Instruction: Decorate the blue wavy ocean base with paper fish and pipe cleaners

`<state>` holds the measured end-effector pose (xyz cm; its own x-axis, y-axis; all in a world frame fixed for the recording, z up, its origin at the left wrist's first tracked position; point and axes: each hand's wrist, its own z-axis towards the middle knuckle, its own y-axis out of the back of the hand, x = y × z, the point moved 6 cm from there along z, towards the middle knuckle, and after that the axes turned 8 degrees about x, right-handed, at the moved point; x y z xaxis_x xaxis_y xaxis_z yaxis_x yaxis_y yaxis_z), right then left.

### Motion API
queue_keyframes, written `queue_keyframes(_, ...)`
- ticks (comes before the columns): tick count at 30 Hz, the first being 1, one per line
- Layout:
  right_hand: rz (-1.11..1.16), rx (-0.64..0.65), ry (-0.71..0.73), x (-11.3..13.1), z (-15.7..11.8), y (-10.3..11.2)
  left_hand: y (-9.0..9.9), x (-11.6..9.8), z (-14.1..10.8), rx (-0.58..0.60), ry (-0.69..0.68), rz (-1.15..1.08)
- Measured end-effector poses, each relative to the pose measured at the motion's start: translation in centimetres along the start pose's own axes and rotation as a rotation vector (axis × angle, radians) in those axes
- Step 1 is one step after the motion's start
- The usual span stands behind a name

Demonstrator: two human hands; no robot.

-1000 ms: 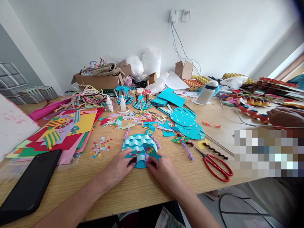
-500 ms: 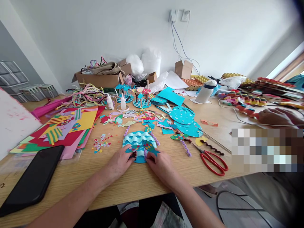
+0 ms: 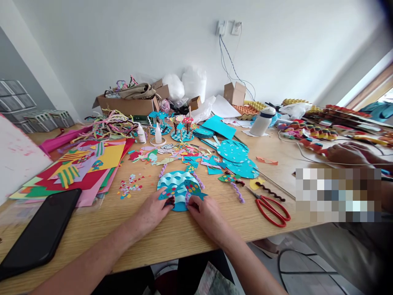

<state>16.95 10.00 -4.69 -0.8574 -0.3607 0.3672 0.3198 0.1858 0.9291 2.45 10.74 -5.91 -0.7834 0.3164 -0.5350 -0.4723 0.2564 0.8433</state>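
A round blue paper disc (image 3: 175, 180) with pale wavy strips lies at the table's front edge between my hands. My left hand (image 3: 152, 207) pinches a dark brown fuzzy twisted stem (image 3: 170, 200) with a spotted blue paper fish (image 3: 166, 193) at its top. In my right hand's (image 3: 205, 212) fingertips is a purple twisted stem (image 3: 187, 198), topped by another spotted blue fish (image 3: 193, 188). Both stems stand at the disc's near part; their lower ends are partly hidden by my fingers. More purple stems (image 3: 199, 180) show at the disc's far sides, one near a fish (image 3: 190, 168).
Red-handled scissors (image 3: 272, 210) lie to the right, beside a brown stem (image 3: 270, 191) and a green fish (image 3: 229, 178). Paper sheets (image 3: 89, 196) and a black phone (image 3: 39, 229) lie left. Glue bottles (image 3: 158, 135) stand behind. Another person's hands (image 3: 350, 155) are at far right.
The view has shifted slightly. The left fish has tilted a little and shifted left, while both hands keep their pinch on the stems near the disc.
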Motion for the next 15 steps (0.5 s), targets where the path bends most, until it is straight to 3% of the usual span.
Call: queue_keyframes(15, 0.165, -0.043, 0.010, -0.37, -0.48, 0.19, 0.81, 0.00, -0.56, -0.062, 0.000, 0.036)
